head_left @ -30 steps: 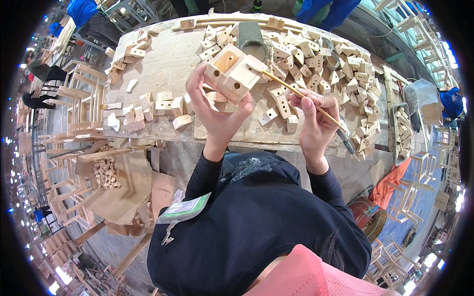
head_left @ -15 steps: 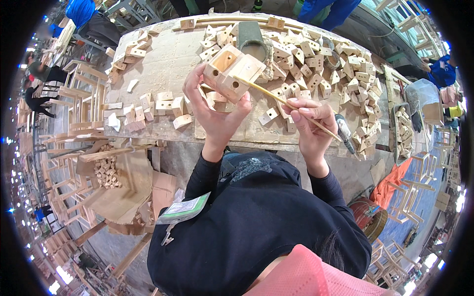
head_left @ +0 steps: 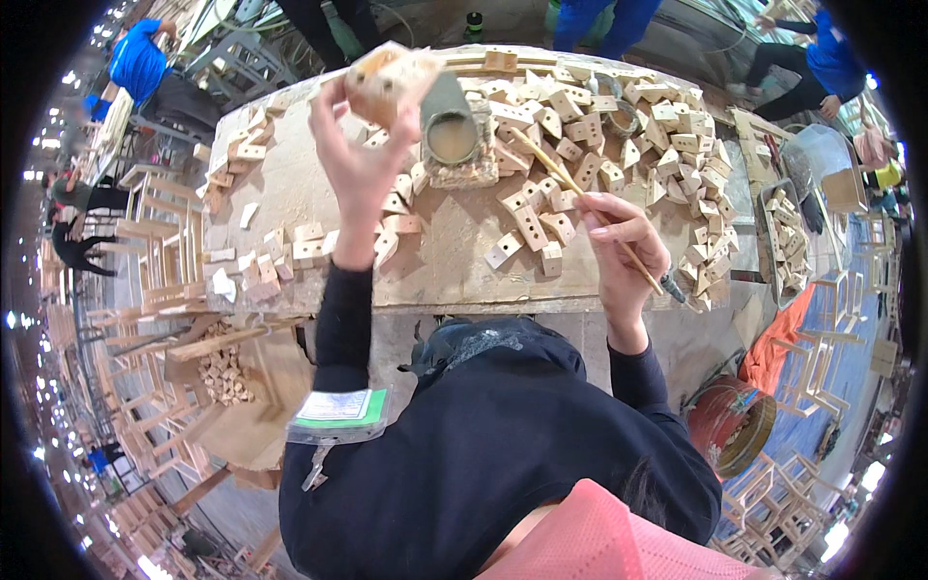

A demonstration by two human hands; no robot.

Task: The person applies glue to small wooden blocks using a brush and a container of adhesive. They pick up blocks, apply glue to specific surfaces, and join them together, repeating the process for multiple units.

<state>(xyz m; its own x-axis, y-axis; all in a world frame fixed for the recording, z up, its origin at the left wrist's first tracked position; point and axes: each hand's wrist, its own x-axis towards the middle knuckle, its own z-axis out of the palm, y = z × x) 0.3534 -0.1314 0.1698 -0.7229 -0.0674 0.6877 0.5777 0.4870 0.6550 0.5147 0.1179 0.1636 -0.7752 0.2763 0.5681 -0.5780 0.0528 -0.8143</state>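
the left hand (head_left: 358,159) has fingers spread wide, with the wooden block (head_left: 391,82) held between thumb and fingertips; the right hand (head_left: 626,249) pinches the thin stick (head_left: 553,162). the block may slip if this grip loosens, perhaps hitting the cup (head_left: 446,95) beside the left thumb.

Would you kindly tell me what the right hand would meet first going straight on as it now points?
The right hand would probably meet the drilled wooden blocks ahead, though its height above them is unclear.
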